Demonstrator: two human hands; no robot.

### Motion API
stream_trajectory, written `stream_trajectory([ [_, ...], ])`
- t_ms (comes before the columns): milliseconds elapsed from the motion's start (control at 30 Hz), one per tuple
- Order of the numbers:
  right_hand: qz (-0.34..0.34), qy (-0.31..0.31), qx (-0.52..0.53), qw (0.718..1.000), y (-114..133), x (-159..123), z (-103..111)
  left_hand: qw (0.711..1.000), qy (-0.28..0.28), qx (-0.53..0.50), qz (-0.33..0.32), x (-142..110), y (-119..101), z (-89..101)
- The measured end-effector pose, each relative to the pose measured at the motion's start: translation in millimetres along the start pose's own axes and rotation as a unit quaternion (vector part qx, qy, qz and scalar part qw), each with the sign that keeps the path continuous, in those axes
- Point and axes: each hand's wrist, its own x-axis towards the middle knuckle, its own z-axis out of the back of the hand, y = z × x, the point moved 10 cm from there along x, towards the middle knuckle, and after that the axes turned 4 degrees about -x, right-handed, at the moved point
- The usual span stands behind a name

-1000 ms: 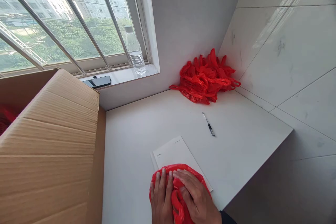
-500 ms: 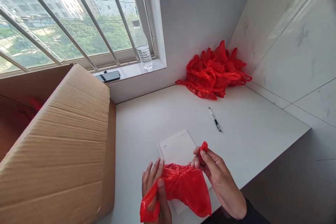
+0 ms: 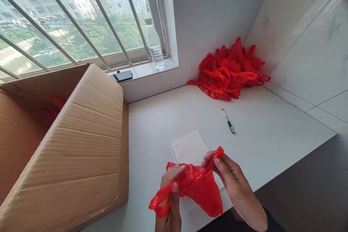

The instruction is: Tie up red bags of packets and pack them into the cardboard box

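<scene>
A crumpled red plastic bag (image 3: 205,188) stretches between my two hands, above the front of the white table. My left hand (image 3: 172,192) is closed on its left side, thumb pressed over the plastic, and a looped end hangs out to the left. Thumb and fingers of my right hand (image 3: 231,177) pinch a twisted upper corner, whose tip pokes out above them. The bag's loose lower part droops between the hands. Behind it lies a white paper pad (image 3: 189,145) with small handwriting, partly covered by the bag.
An open cardboard box (image 3: 89,145) stands at the left with something red inside. A pile of red plastic bags (image 3: 228,72) lies in the back corner. A pen (image 3: 228,121) rests on the table (image 3: 282,127). On the windowsill are a water bottle (image 3: 156,47) and a phone (image 3: 122,76).
The fingers of my left hand have curled from stretched out to closed over the bag. My right hand still pinches its corner. The whole view has shifted slightly, moving the scene rightward.
</scene>
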Motion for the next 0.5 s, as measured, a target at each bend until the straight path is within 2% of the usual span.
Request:
stream_trajectory([
  [100, -0.011, -0.001, -0.019, 1.000, 1, -3, 0, 0.997, 0.018, 0.050, -0.055, 0, -7, -8.8],
  [200, -0.020, 0.028, -0.035, 0.999, 3, -6, -6, 0.986, 0.036, 0.120, -0.107, -1, -8, -17.7],
  [367, -0.024, 0.038, -0.037, 0.998, -7, -7, -7, 0.950, 0.066, 0.217, -0.215, -5, -15, -30.2],
  [500, -0.017, 0.049, -0.054, 0.997, -10, -4, -6, 0.926, 0.055, 0.254, -0.273, -6, -18, -28.0],
])
